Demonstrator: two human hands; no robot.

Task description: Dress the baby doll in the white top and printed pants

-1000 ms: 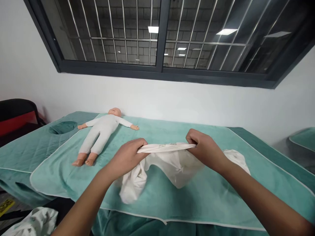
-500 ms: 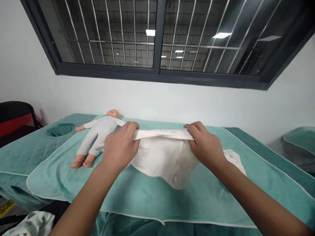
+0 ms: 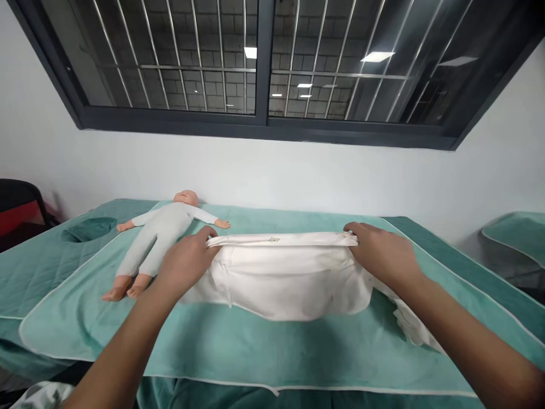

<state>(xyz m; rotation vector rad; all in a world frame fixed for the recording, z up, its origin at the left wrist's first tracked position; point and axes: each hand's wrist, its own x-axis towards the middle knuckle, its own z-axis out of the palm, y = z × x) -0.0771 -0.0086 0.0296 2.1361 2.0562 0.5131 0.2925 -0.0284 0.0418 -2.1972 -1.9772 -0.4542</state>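
Between my hands a white cloth (image 3: 289, 278) is stretched wide, its upper edge rolled into a narrow band with a small mark in the middle. My left hand (image 3: 187, 258) grips the band's left end, fingers closed. At the other end, my right hand (image 3: 383, 250) pinches the same band. The cloth's lower part hangs down over the light green blanket (image 3: 255, 358). A crumpled white piece (image 3: 415, 324) shows beside my right forearm; I cannot tell whether it joins the cloth. To the left lies a baby doll (image 3: 164, 230) on its back, in a pale one-piece suit, arms spread.
The green massage bed (image 3: 29, 278) under the blanket has a face hole (image 3: 91, 229) at its left. A barred window (image 3: 261, 122) is set in the wall behind. At far left stands a black and red chair (image 3: 19, 210); patterned fabric (image 3: 40, 393) lies at lower left.
My hands have moved apart and pulled the cloth's band wider and tauter. The crumpled white piece at right now lies lower. The view has shifted slightly.
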